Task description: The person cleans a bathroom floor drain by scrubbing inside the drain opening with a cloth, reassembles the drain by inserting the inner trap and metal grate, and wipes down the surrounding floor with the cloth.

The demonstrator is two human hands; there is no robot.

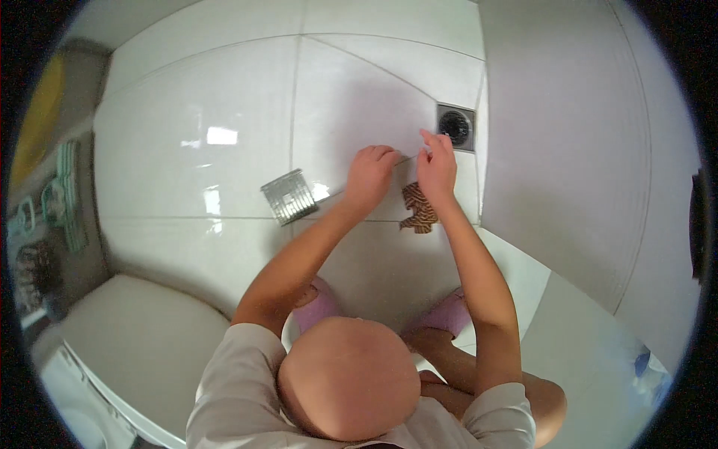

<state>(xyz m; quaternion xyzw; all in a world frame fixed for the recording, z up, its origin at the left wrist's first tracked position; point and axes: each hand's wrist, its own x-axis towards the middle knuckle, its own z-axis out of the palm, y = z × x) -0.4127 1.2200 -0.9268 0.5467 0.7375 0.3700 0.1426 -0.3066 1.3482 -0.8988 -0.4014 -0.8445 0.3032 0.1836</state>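
Note:
A square floor drain (455, 127) lies uncovered beside the wall, its round dark opening in view. My right hand (437, 171) hovers at its lower left edge, fingers apart, with nothing visible in them. To the left of it, my left hand (371, 173) is bent over the tiles with its fingers together; whether something thin is in them is hidden. A slotted metal drain cover (290, 197) rests on the floor left of my left wrist. Under my right wrist lies a brown-and-black striped piece (418, 210), perhaps cloth, partly covered by the forearm.
White floor tiles (185, 168) look shiny and wet in places. The wall (549, 123) rises right beside the drain. A white toilet (140, 331) stands at lower left. Green hangers (66, 193) show at the far left. My feet in pink footwear (320, 306) are below my arms.

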